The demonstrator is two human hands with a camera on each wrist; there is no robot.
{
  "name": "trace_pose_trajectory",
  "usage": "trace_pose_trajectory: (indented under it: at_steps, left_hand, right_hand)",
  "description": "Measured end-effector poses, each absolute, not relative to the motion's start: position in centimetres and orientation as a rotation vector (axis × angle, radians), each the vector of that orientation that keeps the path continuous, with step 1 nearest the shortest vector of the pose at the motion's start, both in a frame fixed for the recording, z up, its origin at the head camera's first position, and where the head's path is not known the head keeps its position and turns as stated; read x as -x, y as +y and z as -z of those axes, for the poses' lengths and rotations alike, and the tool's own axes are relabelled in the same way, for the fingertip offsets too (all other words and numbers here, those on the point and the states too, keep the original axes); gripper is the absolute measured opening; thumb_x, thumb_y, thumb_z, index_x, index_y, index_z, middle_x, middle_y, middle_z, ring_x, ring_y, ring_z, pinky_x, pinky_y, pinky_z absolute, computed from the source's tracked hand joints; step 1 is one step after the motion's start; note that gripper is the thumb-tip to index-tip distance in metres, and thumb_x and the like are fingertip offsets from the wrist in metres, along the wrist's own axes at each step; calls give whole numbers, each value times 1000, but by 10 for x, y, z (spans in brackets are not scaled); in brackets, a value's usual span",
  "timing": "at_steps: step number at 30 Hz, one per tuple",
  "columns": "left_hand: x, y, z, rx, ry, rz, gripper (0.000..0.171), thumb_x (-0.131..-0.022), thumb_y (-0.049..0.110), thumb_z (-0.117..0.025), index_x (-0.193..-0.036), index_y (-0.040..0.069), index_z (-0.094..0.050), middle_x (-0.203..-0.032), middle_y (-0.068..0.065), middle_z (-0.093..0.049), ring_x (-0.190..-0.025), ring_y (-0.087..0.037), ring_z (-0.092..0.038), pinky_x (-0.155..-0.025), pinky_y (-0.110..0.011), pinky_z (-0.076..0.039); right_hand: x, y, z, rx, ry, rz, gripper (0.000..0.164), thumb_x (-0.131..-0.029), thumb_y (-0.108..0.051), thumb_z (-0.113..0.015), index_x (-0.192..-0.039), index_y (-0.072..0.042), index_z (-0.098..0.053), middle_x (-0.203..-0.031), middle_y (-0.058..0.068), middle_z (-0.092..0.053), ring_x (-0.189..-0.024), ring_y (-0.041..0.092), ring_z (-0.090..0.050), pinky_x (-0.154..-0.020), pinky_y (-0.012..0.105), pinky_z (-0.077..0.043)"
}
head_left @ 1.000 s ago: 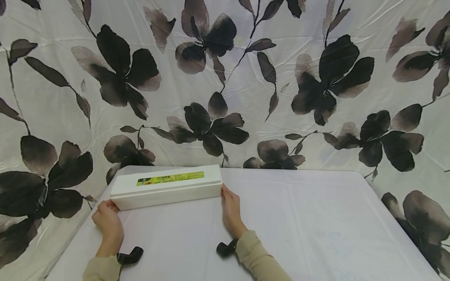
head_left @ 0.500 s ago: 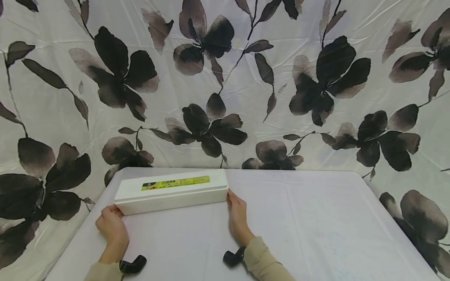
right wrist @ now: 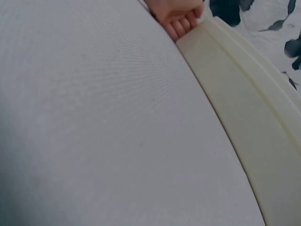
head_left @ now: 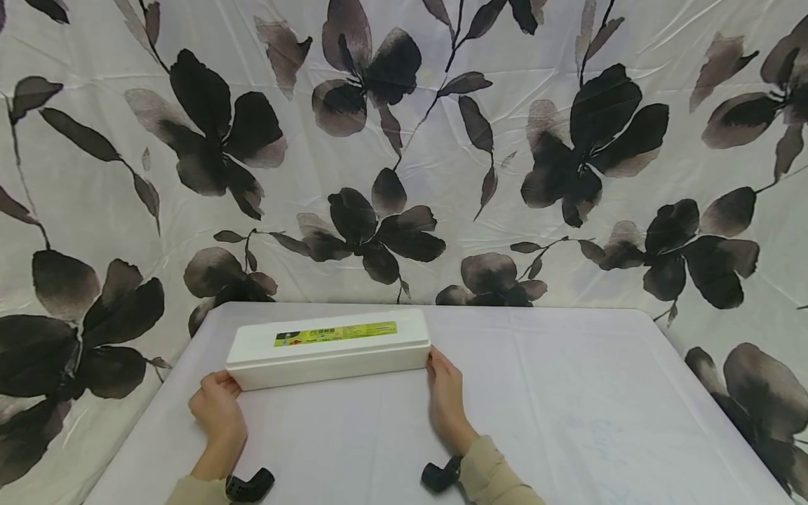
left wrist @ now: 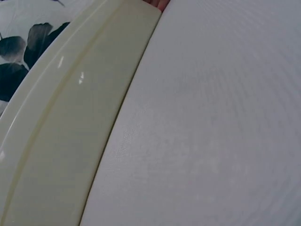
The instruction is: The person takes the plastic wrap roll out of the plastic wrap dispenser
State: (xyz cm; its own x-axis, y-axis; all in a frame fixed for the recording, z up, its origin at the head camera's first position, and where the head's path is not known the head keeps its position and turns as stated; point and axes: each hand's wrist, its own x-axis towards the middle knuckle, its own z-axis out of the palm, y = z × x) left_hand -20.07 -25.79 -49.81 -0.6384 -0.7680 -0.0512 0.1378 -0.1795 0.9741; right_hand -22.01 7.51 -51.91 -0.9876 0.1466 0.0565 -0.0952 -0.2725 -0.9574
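Note:
A long white cling film box (head_left: 337, 370) with a yellow-green label (head_left: 336, 334) on its lid lies slightly aslant on the white table. At its left end, my left hand (head_left: 218, 410) grips the lower front corner with curled fingers. My right hand (head_left: 451, 403) holds the opposite end, its fingertips against the side. Across the front wall of the box, the right wrist view shows the left hand (right wrist: 178, 16) at the far corner. In the left wrist view only a few fingers (left wrist: 158, 4) of the right hand show past the box's far end.
Behind the white table (head_left: 555, 393) hangs a white cloth (head_left: 467, 231) with dark flowers. The table's back edge runs close behind the box. A black wrist camera (head_left: 251, 485) sits at the left wrist, another black camera (head_left: 440, 477) at the right.
Both hands have moved the cling film box to the right and a little nearer, keeping hold of its two ends. Its slant has lessened slightly.

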Motion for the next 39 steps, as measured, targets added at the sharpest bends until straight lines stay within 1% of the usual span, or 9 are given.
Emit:
trace_pose_trajectory:
  at_steps: [7, 12, 18, 24, 27, 32, 35, 39]
  left_hand:
    - [201, -246, 499, -683, -1465, 1889, 33, -101, 11, -36, -82, 2, -62, -67, 10, -65, -65, -2, -63, -62, -16, -50]
    - [201, -239, 501, -609, -1524, 1891, 33, -102, 12, -35, -87, -2, -61, -70, 10, -65, -69, -2, -64, -64, -16, -51]
    - [201, -228, 503, -569, -1601, 1906, 37, -103, 14, -33, -97, -11, -60, -74, 11, -65, -74, -1, -65, -68, -16, -52]
    - [202, -216, 505, -534, -1633, 1920, 39, -103, 14, -33, -99, -14, -60, -76, 11, -65, -75, -1, -66, -69, -16, -52]
    - [202, -210, 505, -511, -1634, 1944, 40, -103, 14, -33, -100, -16, -60, -77, 10, -66, -74, -1, -66, -68, -17, -53]
    - [201, -200, 506, -470, -1693, 1957, 42, -104, 15, -31, -100, -16, -60, -76, 12, -67, -74, 0, -67, -69, -18, -54]
    - [201, -194, 506, -439, -1714, 1970, 44, -105, 15, -31, -101, -18, -60, -79, 5, -69, -73, -2, -68, -69, -19, -54]
    - [200, -187, 508, -420, -1769, 1960, 46, -105, 16, -30, -102, -20, -60, -87, -8, -69, -73, -3, -68, -69, -19, -55]
  right_hand:
    - [216, 88, 519, 96, -1835, -2345, 41, -107, -11, -35, -141, 10, -46, -147, 23, -46, -138, 29, -41, -110, 33, -35]
    - [213, 99, 519, 104, -1899, -2308, 42, -107, -11, -32, -143, 9, -44, -149, 20, -44, -139, 27, -39, -108, 30, -36]
    - [206, 113, 512, 111, -1888, -2319, 43, -108, -12, -31, -143, 10, -41, -150, 23, -41, -140, 29, -38, -110, 33, -34]
    - [207, 130, 518, 130, -1857, -2314, 43, -108, -11, -30, -142, 13, -41, -149, 27, -41, -139, 32, -38, -109, 32, -35]
    - [205, 139, 518, 147, -1847, -2327, 44, -108, -12, -30, -142, 13, -41, -148, 27, -41, -139, 31, -39, -109, 31, -35]
    - [201, 154, 516, 167, -1841, -2321, 43, -108, -10, -28, -142, 14, -41, -148, 27, -41, -137, 30, -40, -108, 30, -36]
    - [198, 163, 515, 196, -1822, -2327, 43, -108, -9, -28, -141, 15, -40, -148, 28, -41, -136, 28, -42, -107, 29, -37]
    - [193, 173, 514, 225, -1806, -2338, 44, -108, -11, -28, -142, 16, -39, -148, 29, -40, -134, 23, -44, -107, 29, -37]
